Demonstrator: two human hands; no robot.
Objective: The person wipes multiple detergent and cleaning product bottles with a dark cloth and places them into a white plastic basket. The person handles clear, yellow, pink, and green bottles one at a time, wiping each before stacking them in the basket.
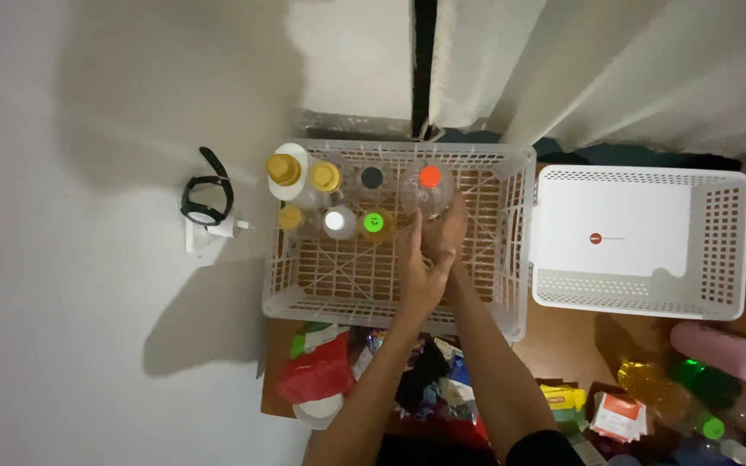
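Note:
A white slatted basket (511,259) stands on a wooden surface against the wall. Both my hands reach into it and close around the lower part of a clear bottle with a red cap (429,183), which stands upright near the basket's back middle. My left hand (419,278) sits nearer to me, and my right hand (452,231) is right behind it, against the bottle. Several more bottles fill the back left corner: yellow caps (284,168), a black cap (372,178), a white cap (335,221) and a green cap (374,223).
A second white basket (727,250) stands to the right. A watch (207,200) hangs at a wall plug on the left. Packets and bags (321,367) lie below the basket. A pink bottle (725,349) and other bottles (654,388) lie at lower right. Curtains hang behind.

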